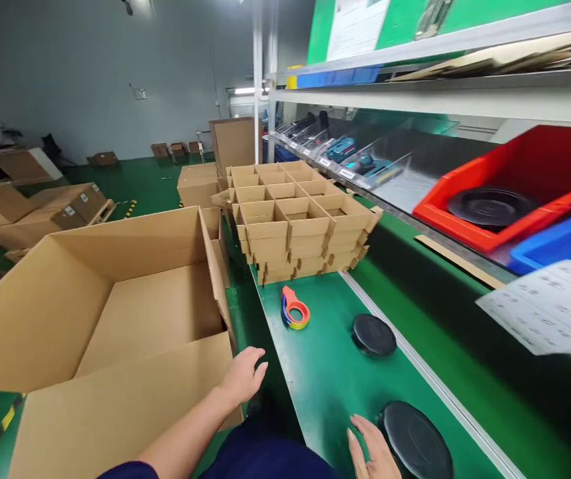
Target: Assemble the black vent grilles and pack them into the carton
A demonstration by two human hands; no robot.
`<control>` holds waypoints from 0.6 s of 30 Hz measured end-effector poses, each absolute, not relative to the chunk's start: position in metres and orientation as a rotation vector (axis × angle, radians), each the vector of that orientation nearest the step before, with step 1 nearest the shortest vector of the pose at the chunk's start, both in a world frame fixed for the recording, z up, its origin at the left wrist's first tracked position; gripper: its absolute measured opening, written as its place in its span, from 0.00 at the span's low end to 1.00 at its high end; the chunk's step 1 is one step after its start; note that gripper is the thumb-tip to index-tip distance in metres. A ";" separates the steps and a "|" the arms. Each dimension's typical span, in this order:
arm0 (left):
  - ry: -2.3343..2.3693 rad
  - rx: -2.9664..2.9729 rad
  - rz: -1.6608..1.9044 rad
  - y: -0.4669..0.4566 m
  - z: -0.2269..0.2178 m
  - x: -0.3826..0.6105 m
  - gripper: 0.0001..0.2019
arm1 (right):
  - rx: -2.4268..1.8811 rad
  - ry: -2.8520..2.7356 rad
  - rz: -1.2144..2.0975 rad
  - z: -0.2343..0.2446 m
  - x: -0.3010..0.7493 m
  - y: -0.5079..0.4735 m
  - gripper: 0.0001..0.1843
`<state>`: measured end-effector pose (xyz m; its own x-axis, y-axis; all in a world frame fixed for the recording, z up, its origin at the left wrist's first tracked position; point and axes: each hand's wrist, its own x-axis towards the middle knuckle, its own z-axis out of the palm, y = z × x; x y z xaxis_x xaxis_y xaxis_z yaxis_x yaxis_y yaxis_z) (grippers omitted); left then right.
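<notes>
My left hand (pixel 243 376) hovers open, fingers spread, just above the corner of a large open cardboard box (pixel 150 313), holding nothing. My right hand (pixel 371 449) lies open on the green conveyor bench (pixel 315 379), its fingers beside a round black disc (pixel 415 442) and apparently touching its edge. A second black disc (pixel 374 335) rests farther along the bench. Beyond it sit an orange tape dispenser (pixel 295 306) with a multicoloured tape roll and a stack of cardboard grid dividers (pixel 298 219).
A red bin (pixel 465 206) holding a black disc and a blue bin (pixel 560 243) stand on the right, below a metal shelf (pixel 415 93). A printed sheet (pixel 550 306) lies at the right. Stacked cardboard boxes (pixel 30 213) fill the far left floor.
</notes>
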<state>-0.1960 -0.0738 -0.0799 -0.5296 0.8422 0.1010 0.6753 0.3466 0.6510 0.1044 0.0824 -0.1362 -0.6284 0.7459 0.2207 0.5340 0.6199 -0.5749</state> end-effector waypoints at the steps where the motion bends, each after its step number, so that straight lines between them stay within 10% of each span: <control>1: 2.396 1.322 0.960 -0.084 -0.085 -0.205 0.15 | -0.998 -2.433 0.682 -0.133 0.095 0.085 0.21; 6: 2.573 1.195 0.873 -0.125 -0.118 -0.254 0.14 | -1.046 -2.506 0.788 -0.102 0.053 0.115 0.21; 12: 3.006 0.913 0.347 -0.157 -0.178 -0.293 0.43 | -1.042 -2.599 0.726 -0.038 -0.021 0.159 0.20; 18: 2.959 0.992 0.405 -0.154 -0.200 -0.301 0.23 | -0.875 -2.619 0.392 0.058 -0.113 0.215 0.18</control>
<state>-0.3013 -0.1535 -0.1996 -0.8012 0.5921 0.0864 0.5935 0.7680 0.2405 -0.1130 0.2148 0.0577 -0.7475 0.6199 0.2389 0.5227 0.7707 -0.3644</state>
